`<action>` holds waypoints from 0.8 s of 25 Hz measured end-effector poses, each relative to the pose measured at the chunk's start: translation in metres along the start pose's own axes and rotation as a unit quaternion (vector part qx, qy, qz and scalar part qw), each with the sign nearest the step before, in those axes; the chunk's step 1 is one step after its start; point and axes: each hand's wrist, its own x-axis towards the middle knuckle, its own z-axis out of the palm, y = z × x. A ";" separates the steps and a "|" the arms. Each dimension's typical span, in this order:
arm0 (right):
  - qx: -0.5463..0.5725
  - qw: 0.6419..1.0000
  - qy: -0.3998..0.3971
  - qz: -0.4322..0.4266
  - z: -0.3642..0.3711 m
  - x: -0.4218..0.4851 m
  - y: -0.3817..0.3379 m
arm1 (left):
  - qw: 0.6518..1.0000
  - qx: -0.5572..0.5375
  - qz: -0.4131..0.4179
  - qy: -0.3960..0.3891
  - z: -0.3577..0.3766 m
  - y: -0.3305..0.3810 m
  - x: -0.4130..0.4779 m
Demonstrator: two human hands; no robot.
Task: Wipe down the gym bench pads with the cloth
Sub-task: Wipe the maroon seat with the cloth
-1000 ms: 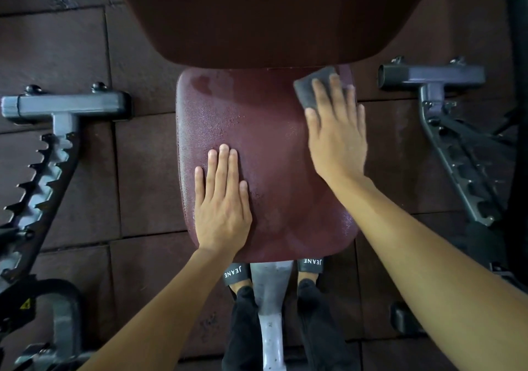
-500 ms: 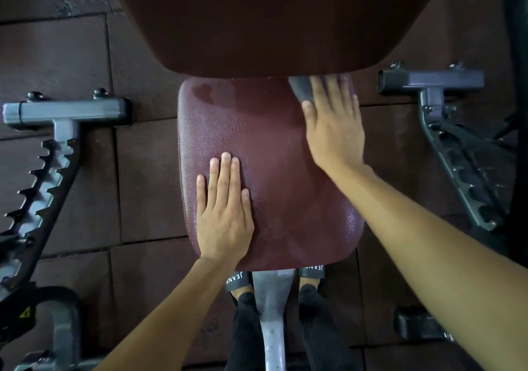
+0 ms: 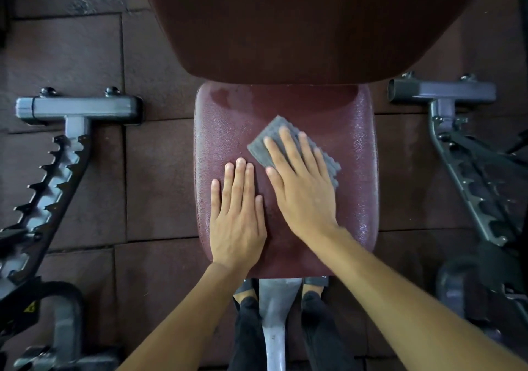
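R hand [image 3: 303, 190] flat on cloth [image 3: 267, 139], long axis diagonal, seat pad [image 3: 357, 148]

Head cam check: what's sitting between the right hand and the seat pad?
The grey cloth lies flat on the seat pad under the straight fingers of the right hand, as the head view shows.

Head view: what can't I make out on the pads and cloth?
Cloth: mostly under the right hand.
Back pad: cut off by the top edge and too dark to judge.
Seat pad: far strip shadowed by the back pad; part covered by the left hand.
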 end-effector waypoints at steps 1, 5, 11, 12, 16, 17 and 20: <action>0.003 1.000 -0.006 -0.014 0.000 0.021 -0.005 | 1.000 -0.002 0.002 0.000 0.000 0.000 0.001; 0.122 0.992 -0.037 -0.006 -0.013 0.059 -0.004 | 0.999 -0.038 -0.004 0.015 -0.006 0.003 0.002; 0.326 0.923 0.068 0.190 -0.050 0.035 0.061 | 0.990 -0.081 -0.098 0.054 -0.024 0.066 0.074; 0.328 0.922 0.064 0.196 -0.050 0.031 0.065 | 0.991 -0.075 -0.109 0.035 -0.019 0.081 0.090; 0.339 0.917 0.069 0.197 -0.043 0.031 0.063 | 0.986 -0.031 -0.162 0.001 0.006 0.107 0.118; 0.327 0.923 0.069 0.191 -0.039 0.031 0.063 | 0.990 -0.012 -0.143 0.006 0.009 0.102 0.119; 0.284 0.942 0.071 0.164 -0.028 0.027 0.064 | 0.999 0.005 -0.051 0.012 0.008 0.069 0.128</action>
